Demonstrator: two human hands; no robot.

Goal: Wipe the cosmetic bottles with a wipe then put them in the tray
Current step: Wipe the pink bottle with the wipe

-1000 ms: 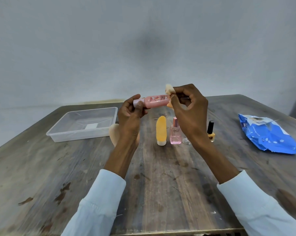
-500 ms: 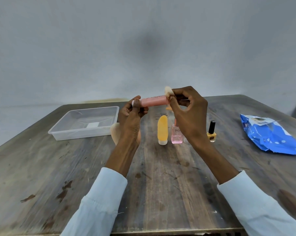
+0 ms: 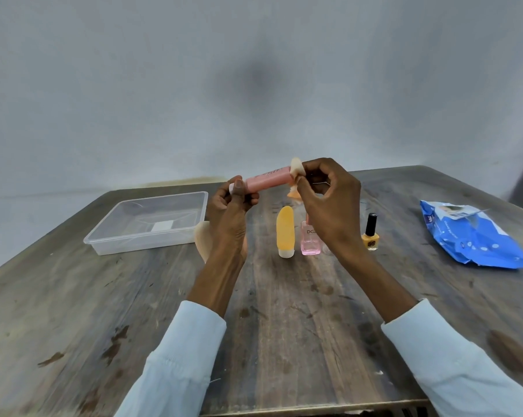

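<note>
Hands raised above the wooden table (image 3: 284,326): my left hand (image 3: 233,212) pinches the pink bottle (image 3: 267,182) by its cap, my right hand (image 3: 323,200) rubs a folded wipe (image 3: 295,170) on its far end. The bottle could slip from so light a pinch, short of the empty tray (image 3: 146,245) left of it.

light: soft, even, dim-grey | shadow: dark blotch on wall (image 3: 263,82) | edges: wide-angle bowing | focus: slightly soft
</note>
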